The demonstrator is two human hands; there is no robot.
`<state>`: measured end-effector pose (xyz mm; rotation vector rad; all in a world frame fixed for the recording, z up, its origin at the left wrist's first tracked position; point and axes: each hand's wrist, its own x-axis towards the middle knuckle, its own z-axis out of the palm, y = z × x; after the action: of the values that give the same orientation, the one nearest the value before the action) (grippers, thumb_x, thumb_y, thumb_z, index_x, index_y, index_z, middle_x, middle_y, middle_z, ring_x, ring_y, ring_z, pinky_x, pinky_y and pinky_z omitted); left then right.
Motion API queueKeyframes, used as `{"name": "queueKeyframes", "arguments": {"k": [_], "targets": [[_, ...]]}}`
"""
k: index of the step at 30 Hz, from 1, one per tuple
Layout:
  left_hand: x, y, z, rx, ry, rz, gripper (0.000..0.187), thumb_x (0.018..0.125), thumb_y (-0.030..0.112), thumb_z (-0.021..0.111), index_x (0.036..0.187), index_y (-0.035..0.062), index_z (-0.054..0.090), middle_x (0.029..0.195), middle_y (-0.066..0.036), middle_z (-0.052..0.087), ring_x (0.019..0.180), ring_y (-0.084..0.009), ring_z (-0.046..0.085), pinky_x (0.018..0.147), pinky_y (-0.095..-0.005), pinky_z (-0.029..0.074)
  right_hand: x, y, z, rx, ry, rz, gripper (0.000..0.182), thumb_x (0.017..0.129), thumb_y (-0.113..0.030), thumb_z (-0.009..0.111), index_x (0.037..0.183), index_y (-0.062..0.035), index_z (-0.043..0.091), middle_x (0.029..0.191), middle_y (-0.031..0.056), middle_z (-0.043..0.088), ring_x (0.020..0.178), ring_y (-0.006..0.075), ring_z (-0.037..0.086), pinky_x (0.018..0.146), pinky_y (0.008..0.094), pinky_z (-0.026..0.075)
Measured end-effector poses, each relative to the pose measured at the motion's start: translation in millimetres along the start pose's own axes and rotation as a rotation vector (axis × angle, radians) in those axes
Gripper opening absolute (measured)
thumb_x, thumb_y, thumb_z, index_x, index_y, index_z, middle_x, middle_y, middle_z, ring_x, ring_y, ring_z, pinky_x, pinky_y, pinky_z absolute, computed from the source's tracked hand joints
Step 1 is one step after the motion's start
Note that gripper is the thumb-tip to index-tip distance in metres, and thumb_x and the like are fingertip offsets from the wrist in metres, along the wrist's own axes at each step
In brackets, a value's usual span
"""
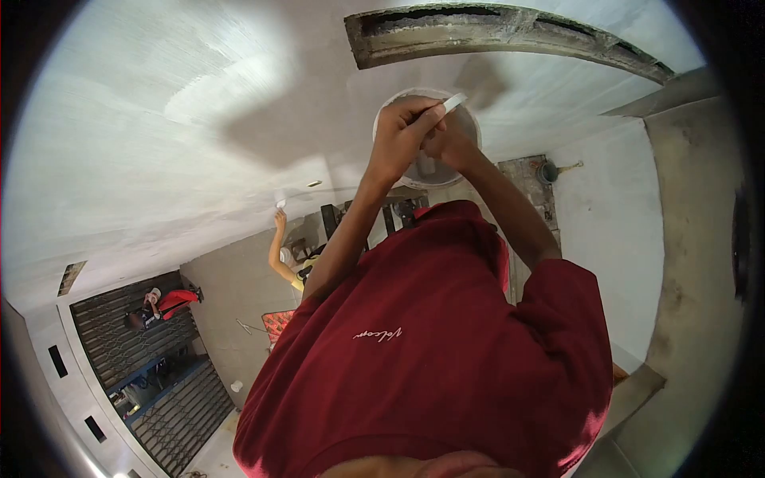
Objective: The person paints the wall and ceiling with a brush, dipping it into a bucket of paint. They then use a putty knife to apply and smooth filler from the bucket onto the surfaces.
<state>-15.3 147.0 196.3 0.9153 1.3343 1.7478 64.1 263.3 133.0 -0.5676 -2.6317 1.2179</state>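
Observation:
My left hand (400, 137) pinches a flat white strip-like piece (454, 103), perhaps a putty scraper, between thumb and fingers. It sticks out toward the upper right. Close beside it, my right hand (451, 148) has its fingers curled and partly hidden behind the left; what it holds, if anything, does not show. Both hands are over a round, pale-rimmed bucket (476, 119) with greyish contents. A freshly coated whitish wall surface (199, 111) spreads ahead and to the left.
A rough concrete recess (478, 36) cuts into the wall above the bucket. Behind my left arm, a co-worker's arm (276, 251) reaches to the wall. Another person in red (175, 303) is by the metal shutter (127, 307). A small dark bucket (547, 172) stands to the right.

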Motion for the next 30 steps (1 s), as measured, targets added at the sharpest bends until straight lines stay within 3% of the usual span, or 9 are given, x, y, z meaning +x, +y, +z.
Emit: {"name": "queueKeyframes", "arguments": {"k": [1,4,7,10,13,16,22,27,30], "targets": [[3.1,-6.2,-0.9,0.018,0.008,0.014,0.022,0.093,0.017,0.058,0.096,-0.0024,0.067,0.071,0.001,0.056,0.056,-0.0035,0.04,0.047,-0.0204,0.028,0.0,-5.9,-4.3,0.115,0.0,0.034,0.009,0.077,-0.011,0.058,0.081,-0.007,0.064,0.079,0.0128,0.067,0.079,0.03,0.066,0.069,0.0406,0.051],[9.8,-14.3,-7.2,0.088,0.028,0.012,0.022,0.093,0.017,0.058,0.096,-0.0023,0.068,0.072,0.0,0.057,0.056,-0.004,0.041,0.048,-0.0206,0.03,-2.6,-1.3,-10.2,-0.428,0.056,-0.171,0.01,0.076,-0.012,0.059,0.082,-0.0084,0.066,0.08,0.0137,0.067,0.078,0.0311,0.066,0.068,0.0408,0.052],[10.6,-17.4,-4.4,0.174,0.075,0.003,0.021,0.092,0.017,0.058,0.094,-0.0021,0.068,0.072,0.0,0.057,0.057,-0.0042,0.042,0.049,-0.0209,0.031,-16.1,-13.3,-26.9,-0.618,0.001,0.116,0.01,0.068,-0.007,0.062,0.077,-0.0063,0.063,0.078,0.0158,0.064,0.076,0.0338,0.063,0.067,0.042,0.049],[11.2,-23.3,-9.1,0.208,0.085,-0.005,0.021,0.092,0.017,0.058,0.091,-0.0017,0.068,0.071,0.001,0.057,0.057,-0.0043,0.043,0.049,-0.0212,0.032,-45.7,-18.4,-47.4,-0.588,0.068,0.091,0.012,0.07,-0.011,0.066,0.08,-0.0037,0.067,0.077,0.0172,0.065,0.074,0.0334,0.064,0.068,0.0418,0.049],[13.5,-18.3,-12.6,0.161,0.081,-0.086,0.02,0.091,0.017,0.058,0.089,-0.0003,0.068,0.07,0.001,0.056,0.057,-0.0043,0.043,0.05,-0.0212,0.032,-69.9,23.0,-70.8,-0.239,0.12,-0.014,0.021,0.075,-0.016,0.07,0.09,-0.0011,0.071,0.074,0.0136,0.068,0.063,0.0244,0.063,0.06,0.0353,0.048],[15.1,-17.9,-22.2,0.079,0.098,-0.147,0.019,0.091,0.018,0.059,0.088,0.0011,0.067,0.069,0.002,0.056,0.057,-0.0043,0.043,0.05,-0.0211,0.032,-85.2,32.3,-86.2,0.247,0.031,0.289,0.036,0.076,-0.025,0.076,0.099,0.0024,0.07,0.071,0.0084,0.067,0.056,0.013,0.059,0.053,0.0269,0.046],[10.6,-18.6,-57.1,0.065,0.203,-0.217,0.019,0.087,0.017,0.059,0.088,-0.0002,0.066,0.066,0.002,0.053,0.055,-0.0062,0.043,0.049,-0.0229,0.033,-98.5,60.0,-81.3,0.674,0.119,0.365,0.027,0.078,-0.013,0.075,0.1,0.0014,0.07,0.069,0.0055,0.066,0.053,0.0066,0.051,0.046,0.022,0.037],[-10.1,-63.7,-86.6,0.326,0.257,-0.273,0.02,0.084,0.017,0.062,0.087,-0.0017,0.066,0.06,0.001,0.048,0.053,-0.007,0.042,0.047,-0.025,0.032,-111.6,59.4,-118.6,0.833,0.506,0.304,0.027,0.078,-0.01,0.074,0.102,0.0022,0.069,0.067,0.0048,0.064,0.051,0.0063,0.049,0.045,0.0214,0.035],[-25.0,-111.7,-98.2,0.262,0.265,-0.289,0.017,0.084,0.016,0.064,0.081,-0.0011,0.063,0.059,0.002,0.047,0.051,-0.0065,0.041,0.046,-0.025,0.031,-122.2,66.0,-182.3,0.619,0.825,0.301,0.024,0.079,-0.015,0.073,0.1,-0.0024,0.072,0.066,0.002,0.062,0.05,0.0055,0.048,0.043,0.0208,0.034]]}}
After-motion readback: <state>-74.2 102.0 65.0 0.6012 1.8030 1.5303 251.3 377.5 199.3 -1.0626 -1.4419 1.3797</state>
